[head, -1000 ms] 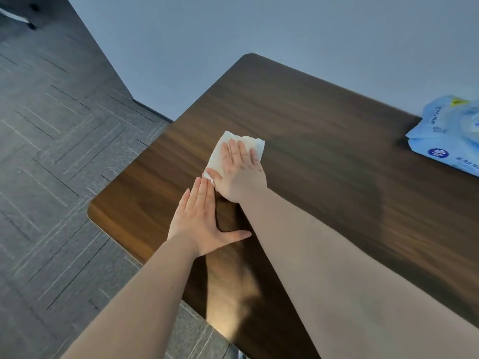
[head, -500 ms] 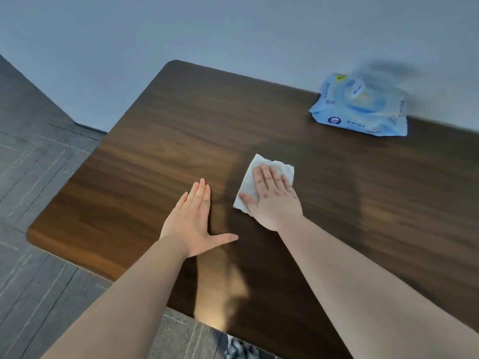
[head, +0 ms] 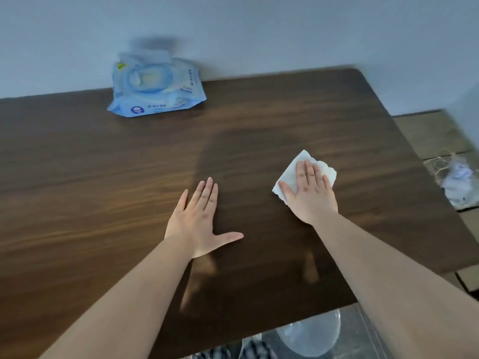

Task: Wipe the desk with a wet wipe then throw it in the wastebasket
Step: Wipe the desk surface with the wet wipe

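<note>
A dark wooden desk (head: 103,177) fills most of the view. My right hand (head: 311,193) lies flat on a white wet wipe (head: 287,174), pressing it onto the desk's right half. My left hand (head: 199,218) rests flat on the wood near the middle, fingers together and thumb spread, holding nothing. Past the desk's right edge, on the floor, stands a wire wastebasket (head: 458,182) with a pale liner or paper inside, only partly in view.
A blue pack of wet wipes (head: 155,92) with its lid flipped up lies at the back of the desk against the grey wall. A clear round object (head: 311,335) and striped fabric show below the desk's near edge. Grey floor lies to the right.
My right hand slid the wipe across the desk from its left end to its right half. My view swung right, bringing the wipes pack and the wastebasket into sight. My left hand stayed flat.
</note>
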`<state>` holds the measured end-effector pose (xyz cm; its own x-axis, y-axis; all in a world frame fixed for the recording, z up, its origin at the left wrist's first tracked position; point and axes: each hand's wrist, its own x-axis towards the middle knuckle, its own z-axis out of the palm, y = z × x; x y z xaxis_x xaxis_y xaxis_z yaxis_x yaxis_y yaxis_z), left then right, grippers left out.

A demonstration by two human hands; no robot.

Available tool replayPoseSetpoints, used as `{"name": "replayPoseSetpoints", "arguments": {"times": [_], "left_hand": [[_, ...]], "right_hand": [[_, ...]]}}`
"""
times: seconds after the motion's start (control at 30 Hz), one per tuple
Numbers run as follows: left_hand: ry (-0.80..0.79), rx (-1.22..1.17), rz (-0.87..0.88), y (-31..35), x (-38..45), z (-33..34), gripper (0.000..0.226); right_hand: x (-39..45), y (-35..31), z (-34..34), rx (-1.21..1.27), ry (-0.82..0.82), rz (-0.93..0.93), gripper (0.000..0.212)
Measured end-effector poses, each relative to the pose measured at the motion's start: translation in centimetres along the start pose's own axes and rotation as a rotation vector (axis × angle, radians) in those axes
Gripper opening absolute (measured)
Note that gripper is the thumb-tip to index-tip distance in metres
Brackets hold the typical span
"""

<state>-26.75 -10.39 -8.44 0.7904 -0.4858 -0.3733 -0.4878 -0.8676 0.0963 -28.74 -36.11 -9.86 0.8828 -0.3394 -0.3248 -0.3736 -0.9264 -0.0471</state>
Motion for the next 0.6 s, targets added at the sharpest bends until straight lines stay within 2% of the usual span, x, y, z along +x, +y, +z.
{"name": "replayPoseSetpoints", "arguments": {"times": [0.13,0.27,0.4,0.6], "left_hand": [[0.014,0.038,0.152,5.7,3.7,-0.7,0.118],[0.005,0.055,0.233,10.8,6.5,-1.0,0.117],[-0.013,0.085,0.212,13.8,7.6,-0.7,0.121],[-0.045,0.082,0.190,14.2,7.3,-0.6,0.124]], "right_hand": [[-0.3,8.6,-0.5,0.034,0.014,0.175,0.077],[-0.8,14.0,-0.7,0.070,0.040,0.276,0.078],[-1.1,17.6,-0.4,0.095,0.065,0.350,0.078],[-2.9,19.7,0.1,0.123,0.048,0.434,0.076]]}}
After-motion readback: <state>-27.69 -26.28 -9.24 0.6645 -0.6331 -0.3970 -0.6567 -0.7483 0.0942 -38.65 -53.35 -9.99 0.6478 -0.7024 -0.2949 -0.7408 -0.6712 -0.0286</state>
